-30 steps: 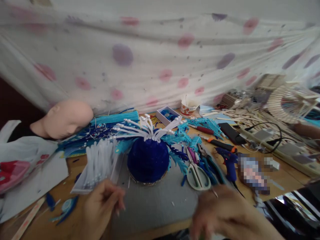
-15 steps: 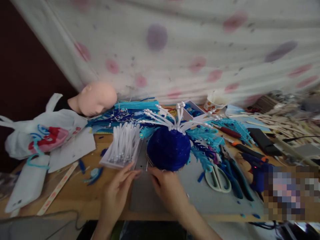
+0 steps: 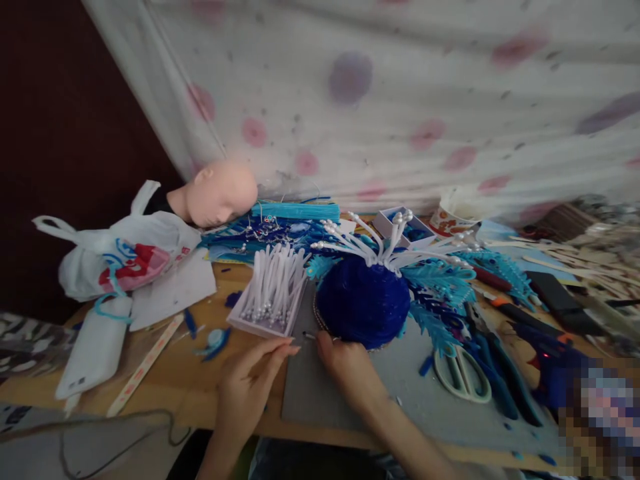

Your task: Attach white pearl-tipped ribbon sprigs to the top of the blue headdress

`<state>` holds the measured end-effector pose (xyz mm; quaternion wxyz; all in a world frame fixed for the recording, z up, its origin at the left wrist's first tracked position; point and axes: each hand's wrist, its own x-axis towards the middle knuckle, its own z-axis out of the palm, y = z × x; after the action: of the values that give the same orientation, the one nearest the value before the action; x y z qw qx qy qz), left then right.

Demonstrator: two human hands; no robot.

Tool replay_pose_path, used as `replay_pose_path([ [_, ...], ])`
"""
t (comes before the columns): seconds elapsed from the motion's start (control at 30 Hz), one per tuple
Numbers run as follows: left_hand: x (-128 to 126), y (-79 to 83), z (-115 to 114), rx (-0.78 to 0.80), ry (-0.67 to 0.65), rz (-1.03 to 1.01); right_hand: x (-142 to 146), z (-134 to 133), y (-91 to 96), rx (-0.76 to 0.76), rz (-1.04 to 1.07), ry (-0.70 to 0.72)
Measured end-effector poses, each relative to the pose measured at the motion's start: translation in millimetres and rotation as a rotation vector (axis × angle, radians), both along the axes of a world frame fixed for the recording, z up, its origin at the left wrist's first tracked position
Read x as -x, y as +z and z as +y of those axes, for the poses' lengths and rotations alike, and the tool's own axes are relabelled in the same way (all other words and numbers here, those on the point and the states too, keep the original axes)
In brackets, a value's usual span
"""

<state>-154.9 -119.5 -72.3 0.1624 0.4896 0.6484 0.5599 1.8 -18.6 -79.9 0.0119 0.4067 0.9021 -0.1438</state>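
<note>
A dark blue dome-shaped headpiece (image 3: 363, 301) with white pearl-tipped prongs and turquoise feather trims sits on a grey mat (image 3: 400, 393). My right hand (image 3: 345, 363) rests on the mat at the dome's front left edge, fingers curled, pinching a small pin-like piece I cannot make out clearly. My left hand (image 3: 253, 380) lies just left of it with fingers stretched out, fingertips at the front edge of a white tray (image 3: 273, 293) holding several white pearl-tipped sticks.
A mannequin head (image 3: 220, 193) and a white plastic bag (image 3: 125, 257) lie at the left. Scissors (image 3: 463, 373), pliers, a blue glue gun (image 3: 545, 347) and blue trims crowd the right. A paper cup (image 3: 453, 213) and small box (image 3: 403, 227) stand by the spotted cloth backdrop.
The view has swung left and down. My right hand came from the near right edge to the dome's front left rim, and my left hand reached forward toward the tray.
</note>
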Motion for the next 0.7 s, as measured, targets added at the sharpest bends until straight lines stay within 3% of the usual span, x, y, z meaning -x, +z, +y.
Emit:
replay_pose_path([
  [0.13,-2,12.1,7,-0.057,-0.006,0.2,-12,-3,2.0,0.047,0.183,-0.026],
  [0.3,-29,16.4,25,-0.061,-0.102,0.266,-27,-11,12.8,0.495,0.864,-0.22],
  [0.4,-44,15.1,37,-0.081,-0.132,0.261,-36,-14,16.3,0.665,0.984,-0.267],
  [0.47,-50,16.2,42,-0.08,-0.129,0.249,-45,-14,18.7,0.637,1.008,-0.254],
  [0.6,-56,19.9,47,-0.044,-0.153,0.223,-65,-11,28.2,0.414,0.969,-0.127],
  [0.7,-61,19.5,49,-0.036,-0.174,0.202,-79,-8,36.0,0.411,0.921,-0.09],
])
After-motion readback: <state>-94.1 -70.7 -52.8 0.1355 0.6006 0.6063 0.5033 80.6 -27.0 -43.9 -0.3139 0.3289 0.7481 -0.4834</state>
